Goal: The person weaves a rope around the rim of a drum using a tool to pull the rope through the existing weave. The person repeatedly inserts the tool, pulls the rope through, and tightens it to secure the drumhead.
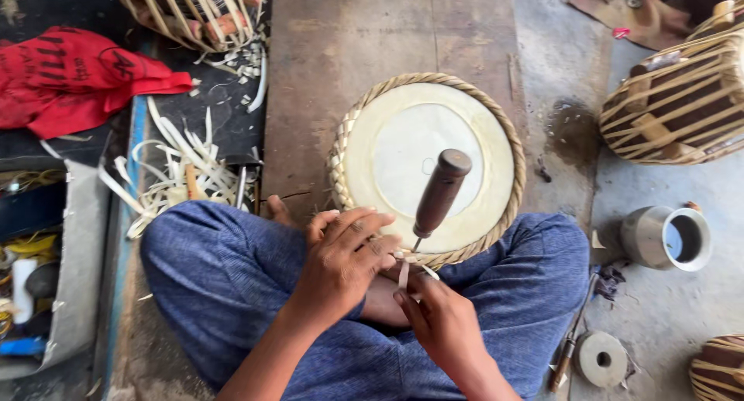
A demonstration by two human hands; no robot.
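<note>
I sit cross-legged on the floor [372, 44] with the drum [428, 168] wedged between my knees, its pale skin head facing up and its braided rim nearest me. My left hand [345, 258] lies against that near rim, fingers curled over the braid and pressing it; I cannot tell whether they pinch anything underneath. My right hand [442, 320], just below the rim, is clenched on a thin pale strip [404, 273], thumb and fingers pinching its free end where it comes out of the braid. A wooden-handled awl [438, 196] stands stuck in the rim right beside the strip, its dark handle leaning up over the skin, with no hand on it.

I judge I am mid-lacing: the awl keeps a gap open in the braid while the strip is threaded through. The next move calls for a firm, even pull on the strip, left hand steadying the rim so the braid stays tight.
</note>
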